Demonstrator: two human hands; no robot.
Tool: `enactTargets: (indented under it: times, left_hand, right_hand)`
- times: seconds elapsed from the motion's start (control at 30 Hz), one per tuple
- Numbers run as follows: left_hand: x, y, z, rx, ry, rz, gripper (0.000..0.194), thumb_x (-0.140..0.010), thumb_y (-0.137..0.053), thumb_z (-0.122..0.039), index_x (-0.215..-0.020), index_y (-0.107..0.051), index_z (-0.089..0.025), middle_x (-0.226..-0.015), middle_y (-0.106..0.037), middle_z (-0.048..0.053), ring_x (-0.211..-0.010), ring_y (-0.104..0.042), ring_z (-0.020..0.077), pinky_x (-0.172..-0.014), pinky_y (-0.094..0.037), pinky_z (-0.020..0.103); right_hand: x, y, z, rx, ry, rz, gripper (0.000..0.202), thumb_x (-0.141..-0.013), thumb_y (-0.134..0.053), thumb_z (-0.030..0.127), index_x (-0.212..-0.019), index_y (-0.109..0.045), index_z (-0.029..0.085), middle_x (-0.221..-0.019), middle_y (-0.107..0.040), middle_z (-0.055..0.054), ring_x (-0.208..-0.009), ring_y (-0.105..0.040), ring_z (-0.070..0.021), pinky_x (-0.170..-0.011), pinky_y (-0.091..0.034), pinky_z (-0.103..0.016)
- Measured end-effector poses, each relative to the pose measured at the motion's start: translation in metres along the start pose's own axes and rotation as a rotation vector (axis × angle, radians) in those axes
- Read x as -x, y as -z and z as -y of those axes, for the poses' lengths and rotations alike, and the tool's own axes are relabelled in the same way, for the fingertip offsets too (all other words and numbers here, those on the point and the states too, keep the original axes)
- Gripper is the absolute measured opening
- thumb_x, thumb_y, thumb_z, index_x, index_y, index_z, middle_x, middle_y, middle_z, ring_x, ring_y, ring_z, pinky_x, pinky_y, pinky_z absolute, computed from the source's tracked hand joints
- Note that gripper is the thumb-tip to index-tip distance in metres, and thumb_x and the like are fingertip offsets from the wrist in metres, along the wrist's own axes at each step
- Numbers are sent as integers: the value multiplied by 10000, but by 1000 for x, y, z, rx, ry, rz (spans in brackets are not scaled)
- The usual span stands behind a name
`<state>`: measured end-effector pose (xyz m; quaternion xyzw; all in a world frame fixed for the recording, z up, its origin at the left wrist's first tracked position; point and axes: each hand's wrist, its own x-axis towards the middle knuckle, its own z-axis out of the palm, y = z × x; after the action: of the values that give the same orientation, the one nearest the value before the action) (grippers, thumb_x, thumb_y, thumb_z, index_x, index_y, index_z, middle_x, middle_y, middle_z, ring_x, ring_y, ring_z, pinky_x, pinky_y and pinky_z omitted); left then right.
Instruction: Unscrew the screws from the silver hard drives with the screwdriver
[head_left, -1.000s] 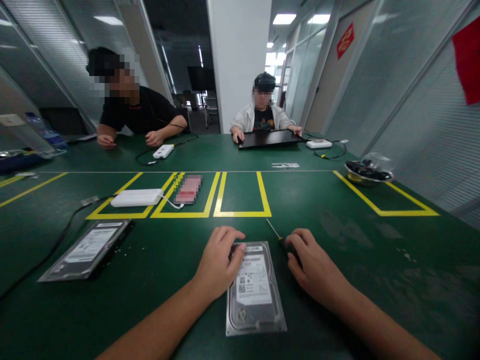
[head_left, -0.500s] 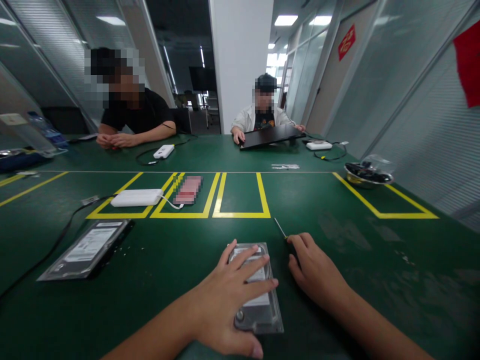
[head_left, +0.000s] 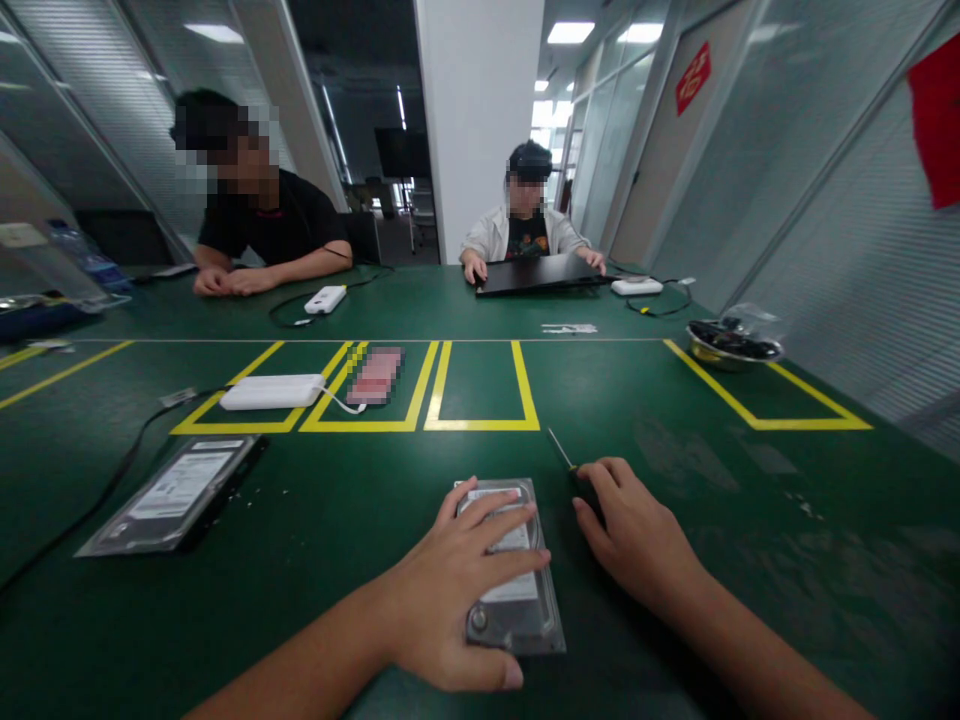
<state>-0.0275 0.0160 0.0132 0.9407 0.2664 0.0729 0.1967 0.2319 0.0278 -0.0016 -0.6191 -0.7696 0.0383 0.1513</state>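
My left hand (head_left: 465,575) lies with its fingers spread over a hard disk drive (head_left: 517,630), in what looks like a clear plastic sleeve. The label on the drive is partly hidden by those fingers. To the right of the drive, my right hand (head_left: 630,515) rests on the table, its fingers curled round a screwdriver (head_left: 561,451). The thin metal shaft points away from me and to the left, apart from the drive; the handle is mostly covered by the hand.
A second drive (head_left: 176,490) lies at left beside a black cable (head_left: 127,455). Beyond are a white power bank (head_left: 271,391), a pink phone (head_left: 376,376) and yellow tape frames (head_left: 484,425). A bowl of dark items (head_left: 731,350) stands right. Across the table sit two people, one holding a black panel (head_left: 536,275).
The person opposite has lowered the black panel flatter towards the table. My hands, the drive and the screwdriver hold nearly the same positions; the view has shifted slightly.
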Motion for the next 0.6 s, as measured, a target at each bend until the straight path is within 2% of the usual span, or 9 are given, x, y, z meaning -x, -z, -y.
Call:
enactTargets:
  times: [0.37,0.6]
  left_hand:
    - [3,-1,3,3,-9,-1,895,-727,-645,-680,-1501,-335,-355,-1626,-220,52,-1472,-196,398,-1155,20,682]
    - [2,-2,4,37,-16,-22,880,-718,-671,-649,-1489,-365,-355,-1622,-232,49,-1460,-217,415,-1157,13,681]
  right_hand:
    - [2,2,0,-6,-10,32,319,-942,-436,286,-1222,-543,177,-1188,-549,-129,-1019,-599,-261,-814,-540,-404]
    - [2,-2,-1,-3,26,-5,319,-931,-445,255,-1215,-560,167,-1192,-559,-138,-1026,-603,-265,-817,-546,-410]
